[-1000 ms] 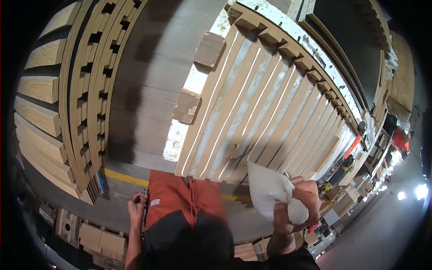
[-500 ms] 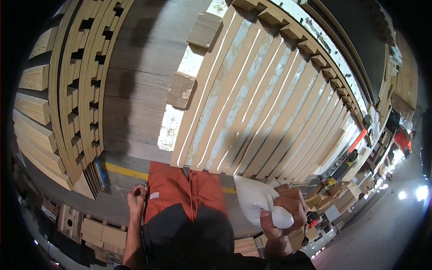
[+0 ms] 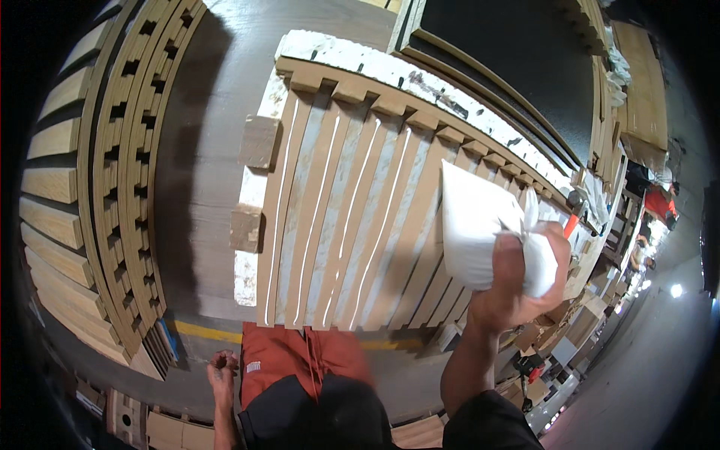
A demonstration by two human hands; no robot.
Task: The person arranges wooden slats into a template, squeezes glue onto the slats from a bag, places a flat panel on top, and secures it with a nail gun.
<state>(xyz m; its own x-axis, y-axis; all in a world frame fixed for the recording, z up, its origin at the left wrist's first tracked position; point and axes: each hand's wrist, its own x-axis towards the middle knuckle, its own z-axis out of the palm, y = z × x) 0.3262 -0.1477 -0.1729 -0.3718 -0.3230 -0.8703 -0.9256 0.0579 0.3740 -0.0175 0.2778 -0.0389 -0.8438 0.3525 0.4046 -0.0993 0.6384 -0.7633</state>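
Gripping, head view: our right hand has its thumb and fingers wrapped round the twisted neck of the white bag; the gathered end bulges out of the fist.
Bag position: over the right-hand part of the workbench, nearer its far edge than our body is; narrow corner points to that far edge. Can't tell if the tip touches wood.
Left hand: our left hand hangs off the bench's near edge, left of our red trousers, fingers curled. Can't tell if anything is pinched in there.
Slats: we have a row of tan slats running from far edge to near edge, with grey strips of bench between them.
White lines: four slats nearest the bench's left edge each carry a thin white line lengthwise; the third line breaks toward the near edge.
Rail: notched rail runs along the far edge, across the slat ends.
Blocks: two wooden blocks on the left edge, one nearer the far left corner, the other nearer the near left corner.
Right edge: orange handle just past our right fist.
Beyond far edge: stacked dark panels.
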